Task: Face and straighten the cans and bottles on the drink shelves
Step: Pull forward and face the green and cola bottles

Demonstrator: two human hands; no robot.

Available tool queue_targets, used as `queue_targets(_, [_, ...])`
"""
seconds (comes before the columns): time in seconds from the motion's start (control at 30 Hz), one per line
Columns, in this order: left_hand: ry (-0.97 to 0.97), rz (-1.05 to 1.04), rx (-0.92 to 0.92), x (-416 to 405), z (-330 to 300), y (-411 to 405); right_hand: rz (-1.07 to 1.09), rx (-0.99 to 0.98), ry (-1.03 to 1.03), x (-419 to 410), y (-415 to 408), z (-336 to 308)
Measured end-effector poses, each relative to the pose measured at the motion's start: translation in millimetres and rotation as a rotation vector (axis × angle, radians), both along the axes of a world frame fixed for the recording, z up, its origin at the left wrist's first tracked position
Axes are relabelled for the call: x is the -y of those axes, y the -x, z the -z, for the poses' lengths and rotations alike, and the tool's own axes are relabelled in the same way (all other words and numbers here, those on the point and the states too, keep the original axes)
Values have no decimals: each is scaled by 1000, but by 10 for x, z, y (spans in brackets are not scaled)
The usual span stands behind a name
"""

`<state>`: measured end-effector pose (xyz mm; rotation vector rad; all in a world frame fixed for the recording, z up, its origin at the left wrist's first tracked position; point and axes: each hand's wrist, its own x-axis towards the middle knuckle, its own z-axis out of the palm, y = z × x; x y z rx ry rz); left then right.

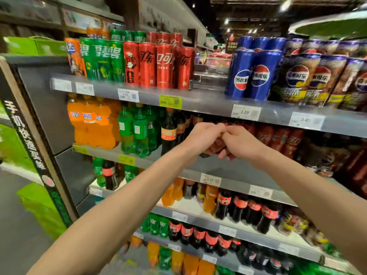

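Grey metal supermarket shelving [198,100] with price tags along its edges fills the aisle, stacked in tiers of soft drinks under dim ceiling lights. Both bare forearms reach forward and up to the second tier, where the left hand [200,138] and the right hand [241,142] meet, knuckles touching, fingers curled downward over something dark and reddish at the shelf front; it looks like a cola bottle top, but the hands hide it and I cannot tell what either one actually grasps, or whether it grasps at all. Just left of the hands stand dark cola bottles with red-orange labels [168,132], then green plastic bottles [137,132], then orange soda bottles [89,122] furthest out. Just right of the hands sits a row of red-labelled cola bottles [278,137], blurred. Above the hands, on the top tier, tall red cans [158,65] stand with their labels turned to differing angles, green cans [99,58] further left, blue cans [252,74] and dark brown-and-purple cans [313,78] up to the right. Below the hands, lower tiers hold small cola bottles with red labels [240,207] and more orange and green bottles.
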<state>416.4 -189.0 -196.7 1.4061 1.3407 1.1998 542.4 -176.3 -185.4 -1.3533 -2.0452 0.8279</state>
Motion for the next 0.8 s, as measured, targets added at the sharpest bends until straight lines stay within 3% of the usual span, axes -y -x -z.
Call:
queue_targets(0.23, [-12, -36, 1, 737, -36, -257, -37, -74, 45, 618, -323, -87])
queue_targets(0.5, [77, -80, -20, 2267, 91, -641, -78, -185, 133, 2147, -726, 127])
queue_targets(0.8, [51, -46, -18, 3263, -189, -627, -72, -198, 106, 3172, -735, -186])
